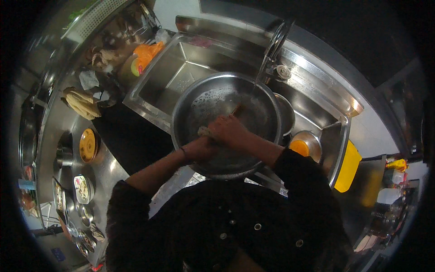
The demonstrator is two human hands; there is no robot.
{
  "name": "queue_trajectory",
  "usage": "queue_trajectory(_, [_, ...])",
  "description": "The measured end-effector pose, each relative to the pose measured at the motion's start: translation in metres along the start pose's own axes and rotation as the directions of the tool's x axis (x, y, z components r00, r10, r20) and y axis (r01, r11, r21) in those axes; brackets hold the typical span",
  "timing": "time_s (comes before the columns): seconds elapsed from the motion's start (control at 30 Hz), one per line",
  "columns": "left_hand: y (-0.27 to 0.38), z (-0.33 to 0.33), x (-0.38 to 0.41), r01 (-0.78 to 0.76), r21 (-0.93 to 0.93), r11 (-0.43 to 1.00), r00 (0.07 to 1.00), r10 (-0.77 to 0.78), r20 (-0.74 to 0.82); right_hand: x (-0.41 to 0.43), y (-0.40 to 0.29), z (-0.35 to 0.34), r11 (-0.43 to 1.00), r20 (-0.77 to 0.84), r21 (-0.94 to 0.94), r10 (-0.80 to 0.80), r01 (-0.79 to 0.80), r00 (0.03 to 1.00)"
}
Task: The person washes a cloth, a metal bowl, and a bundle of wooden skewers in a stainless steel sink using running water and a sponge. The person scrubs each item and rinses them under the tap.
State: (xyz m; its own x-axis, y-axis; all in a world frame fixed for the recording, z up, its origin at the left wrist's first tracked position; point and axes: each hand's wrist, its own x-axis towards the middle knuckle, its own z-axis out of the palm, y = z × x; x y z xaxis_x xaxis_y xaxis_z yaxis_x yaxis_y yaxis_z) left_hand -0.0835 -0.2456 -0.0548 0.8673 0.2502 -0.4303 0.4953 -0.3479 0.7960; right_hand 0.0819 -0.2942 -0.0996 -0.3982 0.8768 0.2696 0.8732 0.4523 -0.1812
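A large round metal basin [193, 85] lies across the stainless steel sink [170, 124], with suds and wet patches on its inner wall. A thin stream of water falls into it from the faucet [274, 47]. My right hand [222, 129] is closed inside the basin, and a brown, stick-like handle [237, 109] sticks out past its fingers. Between my hands shows a pale, rough lump [205, 131], perhaps a scrubber or cloth. Just below sits my left hand [204, 149], in shadow, close against the right one. Its fingers are hidden.
Right of the basin, the sink holds a pot [287, 114] and a metal bowl [314, 144] with something orange inside. A yellow board [348, 166] leans outside the sink's right wall. On the left counter are a brown plate [88, 145], a folded cloth [81, 103] and an orange bag [148, 54].
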Motion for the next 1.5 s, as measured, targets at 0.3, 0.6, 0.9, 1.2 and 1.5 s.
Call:
queue_trajectory(0.3, [0.021,-0.082,-0.121,0.452,-0.09,0.887,0.881,-0.429,0.198,-0.021,0.072,-0.005,0.905,0.487,-0.015,0.378,-0.426,0.787])
queue_trajectory(0.6, [-0.035,-0.014,-0.045,-0.041,-0.861,0.508,0.987,-0.116,-0.115,0.018,0.029,-0.036,0.151,0.337,0.89,0.419,-0.431,0.843])
queue_trajectory(0.9, [-0.025,0.032,0.017,-0.074,-0.909,0.41,0.981,-0.132,-0.14,0.015,0.045,-0.006,-0.518,0.25,0.854,0.505,0.058,0.826])
queue_trajectory(1.2, [-0.044,0.028,0.009,-0.016,-0.902,0.432,0.987,-0.136,-0.083,0.027,0.038,0.012,-0.639,0.136,0.758,0.352,0.131,0.926])
queue_trajectory(1.5, [-0.053,0.033,0.017,0.005,-0.894,0.448,0.997,-0.076,-0.033,0.019,0.029,0.0,-0.614,0.2,0.782,0.407,0.105,0.891])
